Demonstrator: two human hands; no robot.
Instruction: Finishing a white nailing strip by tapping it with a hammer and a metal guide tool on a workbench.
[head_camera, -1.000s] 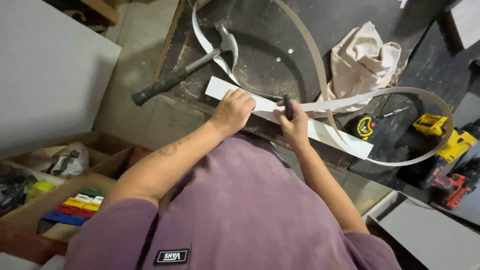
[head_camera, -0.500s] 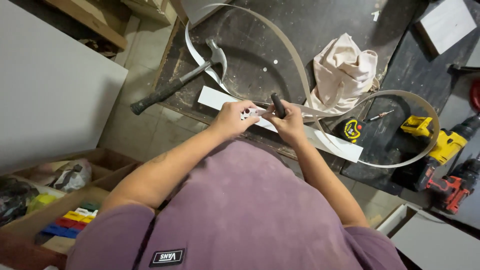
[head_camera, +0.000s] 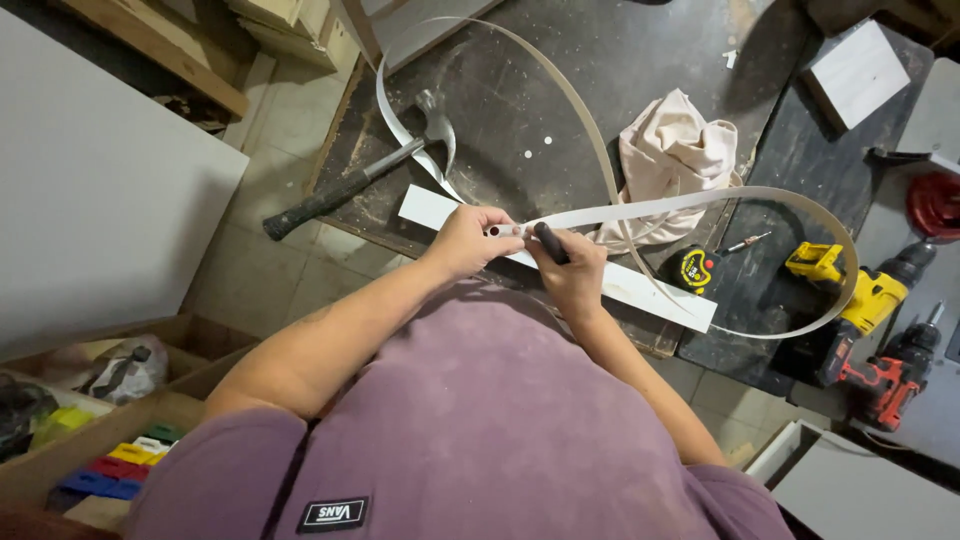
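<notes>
Two hands, the left hand (head_camera: 468, 240) and the right hand (head_camera: 572, 270), are working at the surface (head_camera: 520, 110). One hammer (head_camera: 350, 185), one white strip (head_camera: 640, 285), one edging band (head_camera: 700, 203), one cloth (head_camera: 675, 150), one tape measure (head_camera: 694, 268) and two drills, yellow (head_camera: 860, 290) and red (head_camera: 890, 375), are lying there.

Bare dark bench top (head_camera: 560, 110) lies open beyond your hands, ringed by the looping white edge strip (head_camera: 690, 205). To your left hand's (head_camera: 468, 240) side the hammer (head_camera: 350, 185) lies slantwise near the bench edge. Right of your right hand (head_camera: 572, 275) the crumpled cloth (head_camera: 675, 155), tape measure (head_camera: 695, 268) and yellow drill (head_camera: 850, 280) crowd the way.
</notes>
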